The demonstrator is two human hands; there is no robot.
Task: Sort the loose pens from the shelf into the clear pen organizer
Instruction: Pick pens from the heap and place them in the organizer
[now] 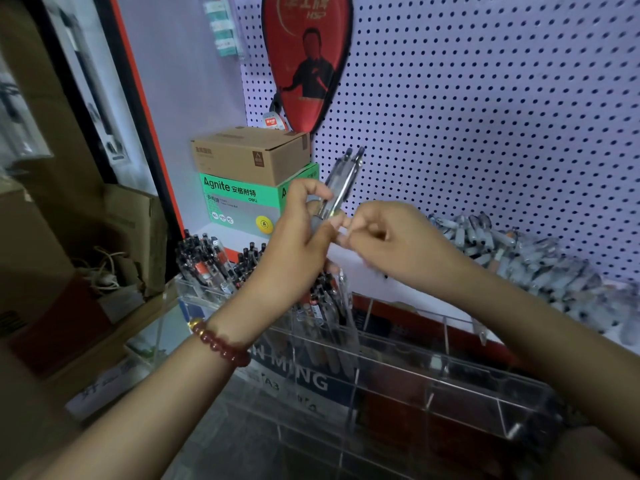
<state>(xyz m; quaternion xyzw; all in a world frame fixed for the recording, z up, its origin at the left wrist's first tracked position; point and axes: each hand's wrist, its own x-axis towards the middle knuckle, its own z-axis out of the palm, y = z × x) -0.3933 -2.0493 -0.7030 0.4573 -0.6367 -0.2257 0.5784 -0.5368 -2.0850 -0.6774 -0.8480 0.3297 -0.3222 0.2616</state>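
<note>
My left hand (298,233) grips a small bunch of clear pens (341,181) that point up and to the right above the clear pen organizer (433,375). My right hand (388,237) is just right of them, its curled fingertips pinching at the lower part of the bunch. The organizer's left compartments hold several upright pens (214,261) with dark caps; its right compartments look empty. A heap of loose pens (540,261) lies on the white shelf (374,271) at the right.
A brown carton (249,154) sits on a green box (242,202) at the back left of the shelf. A red paddle case (308,60) hangs on the pegboard. Cardboard boxes (69,237) and cables fill the left side.
</note>
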